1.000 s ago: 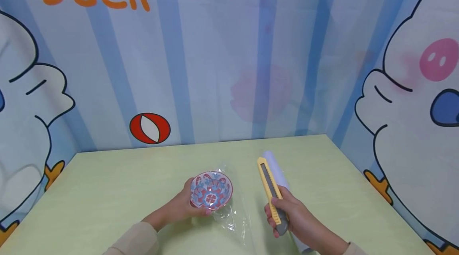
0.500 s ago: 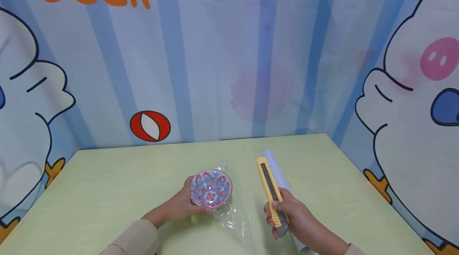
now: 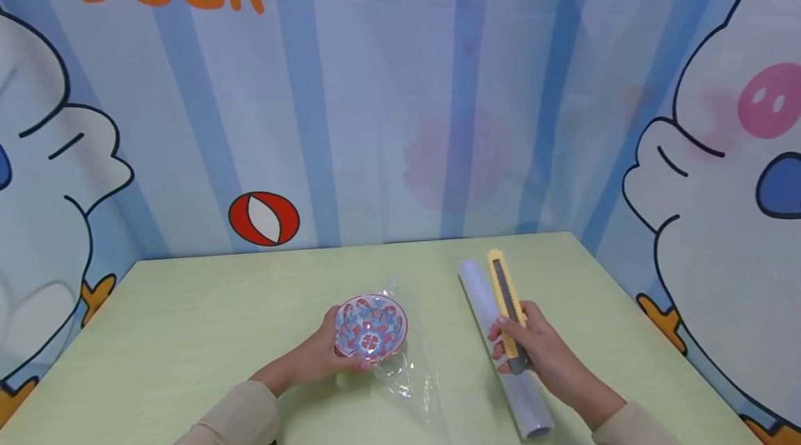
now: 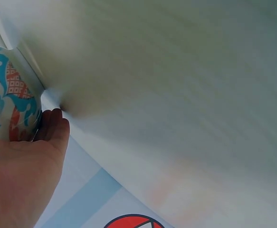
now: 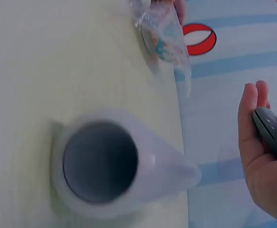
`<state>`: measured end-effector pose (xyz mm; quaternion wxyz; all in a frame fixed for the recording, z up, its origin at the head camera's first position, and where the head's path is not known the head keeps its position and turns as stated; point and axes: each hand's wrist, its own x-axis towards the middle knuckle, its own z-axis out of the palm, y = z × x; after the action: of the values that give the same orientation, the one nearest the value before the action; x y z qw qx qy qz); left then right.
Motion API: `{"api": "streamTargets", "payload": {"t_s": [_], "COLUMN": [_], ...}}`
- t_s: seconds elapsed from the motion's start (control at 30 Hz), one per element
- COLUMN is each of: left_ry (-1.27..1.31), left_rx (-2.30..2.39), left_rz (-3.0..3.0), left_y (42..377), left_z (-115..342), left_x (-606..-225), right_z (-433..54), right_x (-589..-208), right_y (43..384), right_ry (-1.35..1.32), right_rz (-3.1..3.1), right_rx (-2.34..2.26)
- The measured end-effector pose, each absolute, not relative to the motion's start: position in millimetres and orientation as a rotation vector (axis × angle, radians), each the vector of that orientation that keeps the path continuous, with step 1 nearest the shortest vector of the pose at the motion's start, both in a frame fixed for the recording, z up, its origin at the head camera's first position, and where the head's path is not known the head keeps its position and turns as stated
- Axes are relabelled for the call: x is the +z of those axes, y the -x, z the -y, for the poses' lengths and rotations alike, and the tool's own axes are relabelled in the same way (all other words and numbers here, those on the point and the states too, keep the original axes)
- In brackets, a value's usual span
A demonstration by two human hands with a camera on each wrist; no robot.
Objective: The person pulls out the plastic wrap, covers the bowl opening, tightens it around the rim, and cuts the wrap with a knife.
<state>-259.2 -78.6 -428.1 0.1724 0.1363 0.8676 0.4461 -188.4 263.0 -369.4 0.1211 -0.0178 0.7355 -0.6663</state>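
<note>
A small bowl (image 3: 370, 327) with a red and blue pattern is tilted so its inside faces the head camera. My left hand (image 3: 319, 351) grips its left side, thumb near the lower rim. Clear plastic wrap (image 3: 403, 375) hangs from the bowl's right side. My right hand (image 3: 541, 344) holds a yellow and grey utility knife (image 3: 507, 299), its tip pointing up and away. In the right wrist view the knife's grey end (image 5: 273, 132) shows in the palm. Beneath the knife lies a white roll (image 3: 528, 403), partly covered by hand and knife; its hollow end faces the right wrist camera.
The table (image 3: 219, 306) has a pale green-yellow top. Behind it rises a curtain (image 3: 375, 97) with blue stripes and printed ducks at both sides. The table's far edge meets this curtain.
My right hand has moved right and slightly away from me with the utility knife, uncovering more of the roll. The left hand and bowl have stayed nearly still.
</note>
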Motion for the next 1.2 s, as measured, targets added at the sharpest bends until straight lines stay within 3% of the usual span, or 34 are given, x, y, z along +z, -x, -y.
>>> {"api": "streamTargets", "payload": {"t_s": [0.53,1.2], "left_ry": [-0.423,-0.405], "left_rx": [1.296,1.279], "left_rz": [-2.463,-2.459], "left_y": [258.4,258.3], "left_z": [79.1,79.3], "left_x": [-427.8,-429.4], "right_z": [-322.2,-329.6], "right_x": [-407.7,-430.7], "right_y": [231.5,233.0], "right_ry": [-0.343,-0.258], "right_rz": [-2.791,-2.972], "right_rx": [-1.34,-0.534]}}
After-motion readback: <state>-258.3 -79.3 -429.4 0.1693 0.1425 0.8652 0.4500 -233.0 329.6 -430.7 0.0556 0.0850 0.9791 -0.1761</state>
